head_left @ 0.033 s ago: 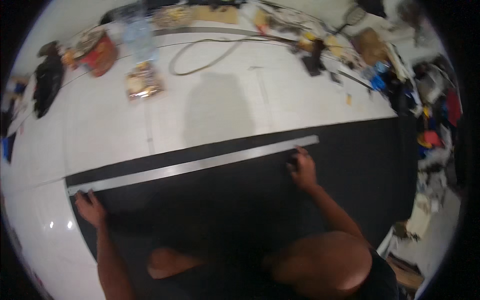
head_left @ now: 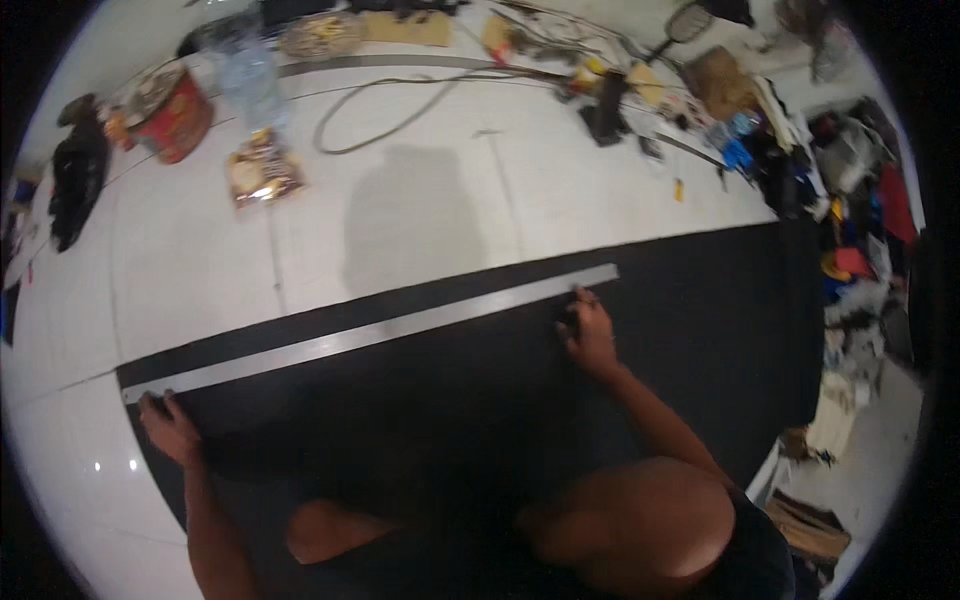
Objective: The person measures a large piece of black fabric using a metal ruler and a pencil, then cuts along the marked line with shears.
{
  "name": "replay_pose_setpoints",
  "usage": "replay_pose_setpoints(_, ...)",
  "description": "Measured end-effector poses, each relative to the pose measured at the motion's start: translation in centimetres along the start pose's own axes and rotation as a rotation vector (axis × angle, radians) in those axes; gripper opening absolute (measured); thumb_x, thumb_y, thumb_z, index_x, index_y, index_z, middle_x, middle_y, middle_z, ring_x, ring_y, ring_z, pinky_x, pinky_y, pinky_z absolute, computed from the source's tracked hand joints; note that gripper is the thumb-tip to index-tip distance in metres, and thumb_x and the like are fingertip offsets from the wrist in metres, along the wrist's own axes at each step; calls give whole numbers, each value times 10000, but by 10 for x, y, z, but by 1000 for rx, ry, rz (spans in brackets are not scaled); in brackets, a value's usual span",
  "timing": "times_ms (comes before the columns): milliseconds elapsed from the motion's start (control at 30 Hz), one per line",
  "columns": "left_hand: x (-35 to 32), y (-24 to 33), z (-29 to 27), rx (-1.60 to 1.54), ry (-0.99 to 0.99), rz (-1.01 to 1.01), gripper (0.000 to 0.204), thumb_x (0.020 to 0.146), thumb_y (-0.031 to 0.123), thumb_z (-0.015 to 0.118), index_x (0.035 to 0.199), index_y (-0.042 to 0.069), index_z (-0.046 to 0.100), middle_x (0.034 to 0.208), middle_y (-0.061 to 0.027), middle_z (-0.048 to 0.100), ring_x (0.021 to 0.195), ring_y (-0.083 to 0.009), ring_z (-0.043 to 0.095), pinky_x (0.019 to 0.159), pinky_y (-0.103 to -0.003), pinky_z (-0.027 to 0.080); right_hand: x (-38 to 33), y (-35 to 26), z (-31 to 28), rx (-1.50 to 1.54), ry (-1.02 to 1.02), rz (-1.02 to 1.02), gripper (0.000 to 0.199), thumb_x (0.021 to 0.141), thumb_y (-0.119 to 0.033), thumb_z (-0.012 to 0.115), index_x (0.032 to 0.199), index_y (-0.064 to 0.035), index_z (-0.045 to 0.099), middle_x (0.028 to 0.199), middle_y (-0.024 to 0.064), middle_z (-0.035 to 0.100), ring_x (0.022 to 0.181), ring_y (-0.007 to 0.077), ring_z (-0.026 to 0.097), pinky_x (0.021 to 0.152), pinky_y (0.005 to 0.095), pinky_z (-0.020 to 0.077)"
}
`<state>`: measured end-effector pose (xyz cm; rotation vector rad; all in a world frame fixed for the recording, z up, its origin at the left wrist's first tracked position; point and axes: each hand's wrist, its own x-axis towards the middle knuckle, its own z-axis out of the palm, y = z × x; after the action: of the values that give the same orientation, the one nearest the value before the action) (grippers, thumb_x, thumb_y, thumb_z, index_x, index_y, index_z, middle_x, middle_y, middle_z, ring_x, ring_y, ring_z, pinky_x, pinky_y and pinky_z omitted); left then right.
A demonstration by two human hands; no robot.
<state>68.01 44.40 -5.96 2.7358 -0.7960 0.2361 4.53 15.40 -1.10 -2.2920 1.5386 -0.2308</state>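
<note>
A long, flat metal ruler (head_left: 330, 345) lies slantwise across a black sheet of material (head_left: 700, 330), close to its far edge. At the ruler's left end, my left hand (head_left: 172, 432) rests with its fingertips against the near edge, finger and thumb apart. Close to the other end, my right hand (head_left: 590, 333) has curled fingers, and one fingertip meets the ruler's near edge. Anything small inside those curled fingers is too dark to make out. My bare knees show at the bottom, over the black sheet.
Beyond the sheet, pale floor tiles (head_left: 400, 220) bear a shiny snack packet (head_left: 262, 175), a clear plastic bottle (head_left: 245, 80), a red bucket (head_left: 175, 115) and a looped cable (head_left: 390, 128). Cloth and scraps are heaped along the right, with a racket (head_left: 688, 22) at the back.
The whole view has shifted, so the scene sits a little further left. Both hands keep their places along the ruler, which appears unmoved on the sheet.
</note>
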Motion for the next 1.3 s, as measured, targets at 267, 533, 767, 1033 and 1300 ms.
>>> replay_pose_setpoints(267, 2, -5, 11, 125, 1, 99, 583, 956, 414, 460, 1289, -65, 461, 1343, -265, 448, 1259, -395, 413, 1054, -448, 323, -15, 14, 5, -153, -32, -20, 360, 827, -204, 668, 1089, -18, 507, 1384, 187, 419, 1260, 415, 404, 1018, 513, 339)
replay_pose_setpoints(533, 6, -22, 22, 178, 39, 102, 607, 958, 443, 445, 1306, -55, 453, 1360, -256, 437, 1270, -390, 405, 1065, -450, 315, -16, 3, 6, -139, -27, 37, 336, 847, -194, 661, 1089, -9, 520, 1422, 154, 391, 1318, 379, 353, 1061, 473, 319)
replay_pose_setpoints(767, 7, -26, 28, 129, 62, 134, 589, 951, 420, 478, 1289, -61, 466, 1325, -254, 470, 1246, -391, 429, 1048, -452, 336, -15, 5, 5, -160, -24, 9, 334, 845, -182, 650, 1104, -25, 509, 1428, 174, 380, 1318, 389, 351, 1052, 490, 309)
replay_pose_setpoints(1033, 8, -26, 26, 101, 75, 138, 581, 940, 418, 505, 1266, -63, 490, 1304, -253, 491, 1213, -398, 458, 1030, -448, 351, -12, 2, 7, -173, -55, 59, 334, 851, -193, 638, 1122, -48, 504, 1462, 173, 336, 1347, 380, 313, 1076, 490, 261)
replay_pose_setpoints(1300, 7, -24, 27, 113, 83, 157, 581, 944, 430, 489, 1272, -49, 487, 1309, -247, 490, 1220, -393, 453, 1035, -456, 343, -12, 7, 9, -171, -57, 59, 352, 850, -227, 627, 1144, -90, 490, 1457, 160, 341, 1331, 413, 315, 1052, 529, 279)
